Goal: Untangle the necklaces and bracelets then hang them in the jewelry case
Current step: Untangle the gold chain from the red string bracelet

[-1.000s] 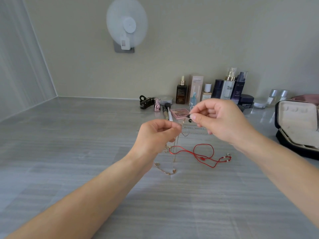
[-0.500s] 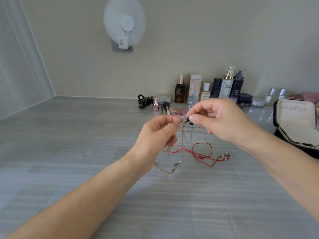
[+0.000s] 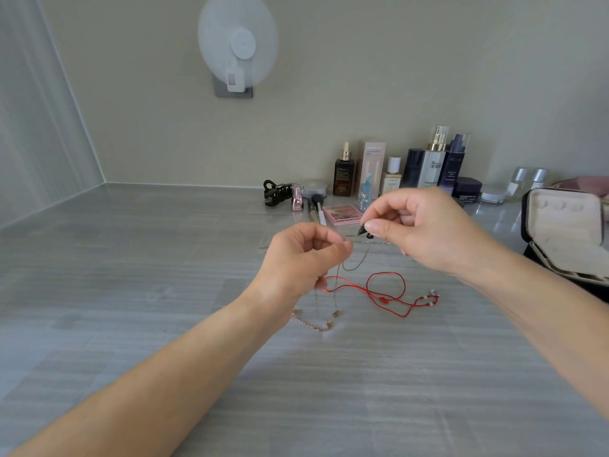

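Both hands are raised above the grey table. My left hand (image 3: 304,258) pinches a thin silver chain necklace (image 3: 357,263) whose loops hang down from it. My right hand (image 3: 425,229) pinches the small black pendant (image 3: 362,230) at the same chain's upper end. Under the hands a red cord bracelet (image 3: 384,293) with white beads lies looped on the table. A gold chain bracelet (image 3: 313,323) lies just in front of my left wrist. The black jewelry case (image 3: 560,225) stands open at the right edge, cream lining showing.
Cosmetic bottles and boxes (image 3: 412,166) line the back wall. In front of them lie a black hair claw (image 3: 275,192), a pink palette (image 3: 342,214) and brushes (image 3: 316,209). A white round fan (image 3: 239,44) hangs on the wall. Another silver chain (image 3: 385,252) lies behind the hands.
My left hand has risen slightly and drawn the silver chain up, so more of it hangs free. My right hand keeps its pinch on the pendant.
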`<state>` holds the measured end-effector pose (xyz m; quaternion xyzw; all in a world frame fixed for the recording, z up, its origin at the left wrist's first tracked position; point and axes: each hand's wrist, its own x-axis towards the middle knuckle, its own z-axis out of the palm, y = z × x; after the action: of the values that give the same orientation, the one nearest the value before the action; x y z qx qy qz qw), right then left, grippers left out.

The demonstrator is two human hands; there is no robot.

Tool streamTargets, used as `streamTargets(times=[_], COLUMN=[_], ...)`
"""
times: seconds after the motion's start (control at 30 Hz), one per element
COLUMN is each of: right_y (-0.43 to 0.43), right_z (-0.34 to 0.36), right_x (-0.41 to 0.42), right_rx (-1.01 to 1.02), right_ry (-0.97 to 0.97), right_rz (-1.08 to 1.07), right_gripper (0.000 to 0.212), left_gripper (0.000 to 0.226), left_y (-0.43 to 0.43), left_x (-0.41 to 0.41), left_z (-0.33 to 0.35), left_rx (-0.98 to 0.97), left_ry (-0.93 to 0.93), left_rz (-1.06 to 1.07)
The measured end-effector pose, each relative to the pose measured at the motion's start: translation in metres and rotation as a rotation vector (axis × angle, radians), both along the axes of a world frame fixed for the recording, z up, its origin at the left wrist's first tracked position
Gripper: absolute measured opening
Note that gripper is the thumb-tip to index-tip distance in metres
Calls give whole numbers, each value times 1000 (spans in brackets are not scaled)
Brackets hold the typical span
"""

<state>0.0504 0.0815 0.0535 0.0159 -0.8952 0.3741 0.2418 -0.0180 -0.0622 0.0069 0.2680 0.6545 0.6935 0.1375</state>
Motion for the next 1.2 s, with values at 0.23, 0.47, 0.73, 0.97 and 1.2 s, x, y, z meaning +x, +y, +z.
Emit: streamTargets(times=[0.23,0.47,0.73,0.97,1.2], right_y=[6,5,-1,-3,-6], right_z=[4,5,6,2,-3], right_x=[2,3,3,3,2], right_rx=[10,-33,2,46,-607], right_ry=[27,47,5,-15,-159], right_rz=[-47,-29,33,-3,156], right_gripper=[22,24,22,25,22], left_gripper=[15,11,19,19,20], left_y=[0,-1,-1,-2,-5], left_x=[1,3,6,-2,-9], left_z=[1,3,3,4,4], left_rx=[10,19,-54,-33,71], left_ry=[-83,-170,-67,-59,-159], left_rz=[20,-6,-122,-33,-56])
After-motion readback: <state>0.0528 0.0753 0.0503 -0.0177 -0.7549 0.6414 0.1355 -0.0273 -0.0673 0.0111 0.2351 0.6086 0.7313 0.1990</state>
